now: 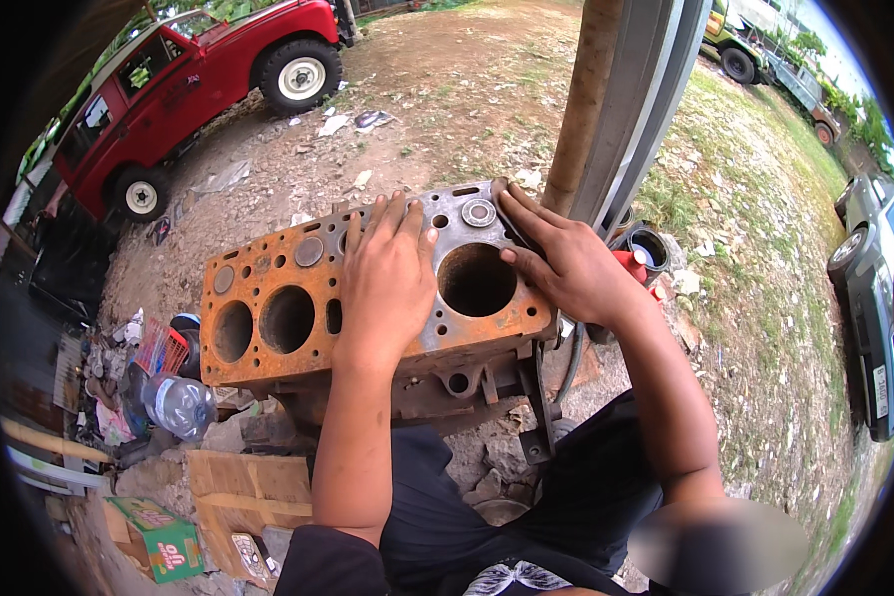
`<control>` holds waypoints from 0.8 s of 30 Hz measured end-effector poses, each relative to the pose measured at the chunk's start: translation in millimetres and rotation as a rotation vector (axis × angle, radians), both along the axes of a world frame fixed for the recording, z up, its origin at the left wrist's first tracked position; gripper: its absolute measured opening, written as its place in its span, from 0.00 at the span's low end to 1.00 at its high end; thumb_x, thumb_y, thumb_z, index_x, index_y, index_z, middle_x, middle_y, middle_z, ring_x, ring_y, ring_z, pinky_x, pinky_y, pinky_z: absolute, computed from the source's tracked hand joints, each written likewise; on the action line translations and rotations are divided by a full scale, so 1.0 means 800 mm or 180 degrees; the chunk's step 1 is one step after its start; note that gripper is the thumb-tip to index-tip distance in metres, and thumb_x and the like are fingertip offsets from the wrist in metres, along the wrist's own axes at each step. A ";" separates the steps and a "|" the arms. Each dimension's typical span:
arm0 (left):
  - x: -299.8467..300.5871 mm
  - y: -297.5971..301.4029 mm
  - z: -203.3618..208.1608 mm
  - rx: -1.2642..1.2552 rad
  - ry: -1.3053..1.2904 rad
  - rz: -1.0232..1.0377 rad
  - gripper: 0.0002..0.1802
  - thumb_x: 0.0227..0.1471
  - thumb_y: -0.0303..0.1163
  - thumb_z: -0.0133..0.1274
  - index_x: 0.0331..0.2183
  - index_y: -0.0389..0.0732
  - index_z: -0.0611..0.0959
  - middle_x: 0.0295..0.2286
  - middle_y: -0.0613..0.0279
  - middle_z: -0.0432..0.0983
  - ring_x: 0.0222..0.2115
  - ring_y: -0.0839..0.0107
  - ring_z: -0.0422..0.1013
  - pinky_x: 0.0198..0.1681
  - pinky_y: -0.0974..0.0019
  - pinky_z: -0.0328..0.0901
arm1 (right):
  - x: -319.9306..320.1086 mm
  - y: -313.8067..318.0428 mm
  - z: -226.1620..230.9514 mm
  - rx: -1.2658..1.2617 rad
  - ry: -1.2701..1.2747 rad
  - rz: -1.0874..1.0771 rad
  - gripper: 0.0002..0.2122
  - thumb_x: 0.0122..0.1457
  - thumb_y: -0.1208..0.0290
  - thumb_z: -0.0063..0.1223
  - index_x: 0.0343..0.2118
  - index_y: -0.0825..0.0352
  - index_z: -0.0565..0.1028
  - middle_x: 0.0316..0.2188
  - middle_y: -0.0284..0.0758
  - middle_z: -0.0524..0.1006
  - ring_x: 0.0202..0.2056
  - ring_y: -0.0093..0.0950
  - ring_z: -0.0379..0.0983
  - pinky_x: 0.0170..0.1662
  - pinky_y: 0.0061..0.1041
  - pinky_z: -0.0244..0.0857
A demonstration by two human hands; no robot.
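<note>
A rusty engine block (250, 298) stands in front of me with its flat top face up. Large round cylinder bores open in that face, among small bolt holes and round metal plugs (310, 251). Orange rust covers the left part, while bare grey metal shows towards the right. My left hand (392, 273) lies flat across the middle, fingers stretched towards the far edge. At the right end my right hand (564, 253) rests with long fingers and its thumb beside the rightmost bore (477, 280). Something thin and dark shows by its fingertips; I cannot make out what.
A metal post (621, 109) rises just behind the block's right end, near a black container (648, 248) and a red object. At left are a clear plastic bottle (181, 405), a red basket (161, 348), cardboard and a green box (159, 536). Vehicles stand farther off.
</note>
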State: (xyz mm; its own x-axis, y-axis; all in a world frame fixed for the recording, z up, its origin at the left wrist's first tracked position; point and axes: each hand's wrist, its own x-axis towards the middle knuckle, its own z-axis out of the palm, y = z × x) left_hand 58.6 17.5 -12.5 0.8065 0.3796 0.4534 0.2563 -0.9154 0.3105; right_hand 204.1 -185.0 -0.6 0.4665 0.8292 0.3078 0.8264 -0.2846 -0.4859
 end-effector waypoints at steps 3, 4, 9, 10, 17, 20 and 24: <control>-0.001 0.003 0.001 -0.0044 -0.0013 -0.0006 0.24 0.75 0.37 0.48 0.61 0.31 0.83 0.64 0.41 0.76 0.69 0.46 0.66 0.78 0.44 0.53 | -0.003 -0.012 0.008 -0.0020 0.0188 -0.0075 0.22 0.76 0.68 0.52 0.70 0.67 0.73 0.54 0.58 0.82 0.55 0.57 0.80 0.58 0.48 0.74; -0.002 0.004 0.001 -0.0086 -0.0014 -0.0028 0.24 0.75 0.37 0.48 0.61 0.30 0.83 0.63 0.41 0.76 0.69 0.46 0.67 0.77 0.44 0.53 | -0.003 -0.012 0.011 0.0012 0.0237 -0.0134 0.22 0.75 0.68 0.51 0.69 0.68 0.74 0.53 0.58 0.82 0.54 0.57 0.80 0.56 0.48 0.74; -0.001 0.007 0.005 -0.0178 -0.0131 -0.0025 0.23 0.76 0.38 0.46 0.57 0.31 0.85 0.62 0.40 0.76 0.66 0.40 0.68 0.78 0.42 0.50 | 0.002 -0.009 -0.008 0.0630 -0.0316 -0.0360 0.19 0.74 0.69 0.53 0.64 0.67 0.79 0.57 0.52 0.82 0.54 0.52 0.82 0.57 0.45 0.77; 0.000 0.007 0.006 -0.0173 -0.0144 0.0006 0.23 0.76 0.38 0.46 0.57 0.31 0.85 0.62 0.40 0.77 0.65 0.39 0.69 0.78 0.41 0.50 | -0.003 -0.003 -0.008 0.0753 -0.0534 -0.0366 0.19 0.74 0.69 0.54 0.64 0.67 0.79 0.59 0.51 0.82 0.55 0.52 0.82 0.58 0.44 0.77; 0.007 0.011 0.009 -0.0133 -0.0317 0.0028 0.23 0.76 0.40 0.47 0.56 0.34 0.85 0.59 0.40 0.79 0.62 0.39 0.71 0.68 0.46 0.64 | -0.021 0.050 -0.010 -0.0134 -0.1090 -0.0510 0.27 0.77 0.48 0.45 0.69 0.61 0.76 0.72 0.45 0.72 0.74 0.47 0.64 0.76 0.49 0.56; 0.003 0.008 0.020 -0.0445 -0.0121 0.0083 0.23 0.76 0.41 0.47 0.56 0.33 0.85 0.58 0.41 0.80 0.62 0.39 0.71 0.68 0.47 0.64 | -0.023 0.057 -0.011 -0.0142 -0.0953 -0.0502 0.28 0.77 0.47 0.44 0.69 0.60 0.76 0.71 0.45 0.73 0.74 0.47 0.65 0.76 0.49 0.56; -0.014 0.003 0.026 -0.0553 -0.0226 0.0054 0.23 0.77 0.40 0.46 0.57 0.34 0.86 0.60 0.39 0.78 0.65 0.39 0.70 0.73 0.43 0.58 | -0.044 0.031 -0.017 -0.0135 -0.1174 -0.0704 0.27 0.77 0.50 0.45 0.69 0.62 0.76 0.70 0.45 0.74 0.73 0.47 0.67 0.76 0.51 0.57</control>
State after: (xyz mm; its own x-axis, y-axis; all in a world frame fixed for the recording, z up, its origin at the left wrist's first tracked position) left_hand 47.4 19.5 8.6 0.7677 0.4702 0.4353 0.2430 -0.8423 0.4812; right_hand 169.2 -159.9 -14.1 0.4998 0.7371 0.4549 0.8593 -0.4879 -0.1535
